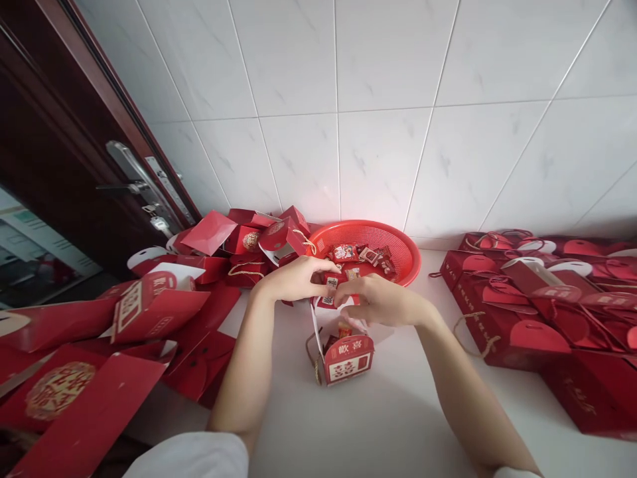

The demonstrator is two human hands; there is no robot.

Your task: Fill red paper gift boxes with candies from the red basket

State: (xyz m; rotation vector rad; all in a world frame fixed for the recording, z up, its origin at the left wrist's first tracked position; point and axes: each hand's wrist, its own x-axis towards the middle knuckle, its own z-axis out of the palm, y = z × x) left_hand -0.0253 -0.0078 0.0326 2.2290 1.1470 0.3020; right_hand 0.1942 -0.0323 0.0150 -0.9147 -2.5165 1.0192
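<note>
A small red gift box (348, 360) with gold and white Chinese characters stands on the white table, its top open and a cord handle at its left side. Wrapped sweets (344, 328) show inside. My left hand (298, 279) is at the box's far, raised flap (329, 289), thumb and fingers on either side of it. Over the opening, my right hand (381, 299) has its fingers curled down, and whatever they hold is hidden. Just behind both hands is a red plastic basket (411, 255) with wrapped sweets (346, 252) in it.
Red gift boxes (154, 305) lie piled on the left, several with open flaps. On the right, closed red boxes with cords (497, 318) stand in rows. A tiled wall (383, 159) rises behind the table. At far left is a dark door (64, 119) with a metal handle.
</note>
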